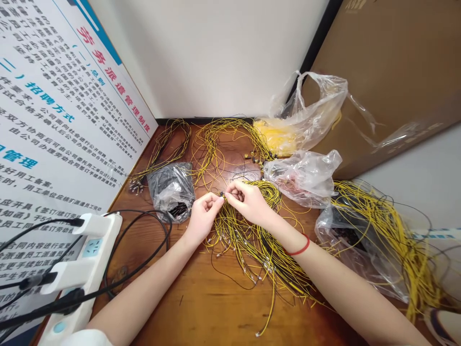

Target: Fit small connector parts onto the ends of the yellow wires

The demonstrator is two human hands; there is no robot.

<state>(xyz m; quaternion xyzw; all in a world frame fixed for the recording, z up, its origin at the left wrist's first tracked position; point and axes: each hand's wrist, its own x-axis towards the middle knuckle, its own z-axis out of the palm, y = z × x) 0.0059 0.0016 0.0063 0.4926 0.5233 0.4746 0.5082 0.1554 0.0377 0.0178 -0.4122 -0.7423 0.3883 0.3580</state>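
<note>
My left hand (204,216) is closed in a pinch, thumb and index finger on a small black part (222,194). Close against it on the right, my right hand (249,203) is also pinched, its fingertips almost touching the same part. What lies between the right fingertips is too small to make out. Beneath and beside both hands spreads a loose bundle of yellow and black wires (248,240), many with small whitish ends. One wire (271,307) trails toward the front of the wooden table (201,298).
More wires (216,139) lie behind the hands. A bag of black pieces (171,192) sits left; plastic bags (302,178), yellow pieces (275,137) and a wire heap (392,230) stand right. A power strip (91,250) with black cables is at left, beside a printed board (72,96).
</note>
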